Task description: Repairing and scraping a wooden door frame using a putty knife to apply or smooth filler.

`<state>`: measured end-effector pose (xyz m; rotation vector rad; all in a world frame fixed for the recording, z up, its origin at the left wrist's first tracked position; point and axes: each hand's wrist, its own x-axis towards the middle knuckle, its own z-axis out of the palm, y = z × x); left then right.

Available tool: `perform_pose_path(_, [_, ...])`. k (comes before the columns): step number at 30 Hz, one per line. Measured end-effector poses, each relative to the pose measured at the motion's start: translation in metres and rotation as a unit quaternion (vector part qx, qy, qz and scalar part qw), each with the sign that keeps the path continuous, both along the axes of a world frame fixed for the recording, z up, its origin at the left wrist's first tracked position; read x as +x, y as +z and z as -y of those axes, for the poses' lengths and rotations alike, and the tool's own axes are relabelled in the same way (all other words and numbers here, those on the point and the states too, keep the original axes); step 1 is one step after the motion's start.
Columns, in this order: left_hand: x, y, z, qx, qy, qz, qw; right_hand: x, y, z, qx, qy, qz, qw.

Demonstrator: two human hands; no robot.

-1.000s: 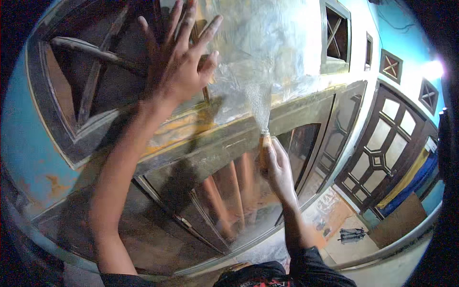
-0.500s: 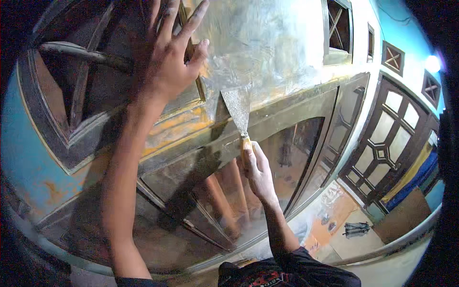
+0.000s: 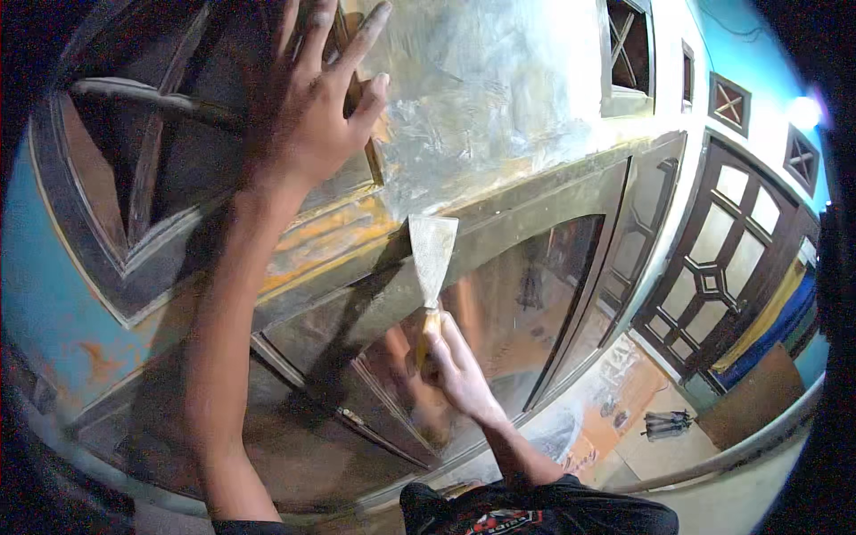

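My right hand (image 3: 458, 367) is closed round the yellow handle of a putty knife (image 3: 433, 257). The pale, wide blade points up, its edge beside the top of the brown door frame (image 3: 526, 218). Above that frame lies a patchy grey and white wall (image 3: 508, 89), smeared with filler and showing orange spots along its lower border. Up at the left, my left hand (image 3: 325, 111) rests with fingers spread at the edge of a dark wooden window frame (image 3: 374, 165). Dark smudges mark its fingertips. Whether that palm presses on the wood or the wall is hidden.
Dark crossed bars (image 3: 156, 134) fill an opening at the left. Below the wall is a glazed panel (image 3: 526, 303). Farther right stand a brown door with pale panes (image 3: 713, 267) and a brown board (image 3: 753, 401). A dark object (image 3: 667, 424) lies on the floor.
The putty knife and my right hand have come down and slightly left, from the smeared wall to the frame's top edge. My left hand stays nearly in place.
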<state>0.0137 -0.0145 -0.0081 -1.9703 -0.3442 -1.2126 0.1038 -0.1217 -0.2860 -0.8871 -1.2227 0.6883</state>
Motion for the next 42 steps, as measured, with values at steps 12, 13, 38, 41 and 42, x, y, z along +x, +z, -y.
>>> perform_pose_path(12, [0.000, -0.001, 0.003, -0.032, 0.009, 0.000, 0.999, -0.025, 0.040, -0.005, 0.055, 0.076, -0.007, 0.996])
perform_pose_path(13, [0.000, 0.000, 0.004, -0.033, 0.025, 0.001, 0.999, -0.018, 0.049, -0.006, 0.076, 0.041, 0.003, 0.996])
perform_pose_path(38, [-0.002, 0.001, -0.013, 0.132, 0.066, -0.042, 0.988, 0.023, 0.054, -0.035, 0.078, 0.267, -0.250, 0.928])
perform_pose_path(41, [-0.001, 0.001, -0.014, 0.134, 0.102, -0.033, 0.985, 0.041, 0.060, -0.043, 0.131, 0.303, -0.322, 0.888])
perform_pose_path(42, [-0.002, 0.002, -0.014, 0.140, 0.093, -0.033, 0.985, 0.043, 0.068, -0.039, 0.131, 0.284, -0.335, 0.889])
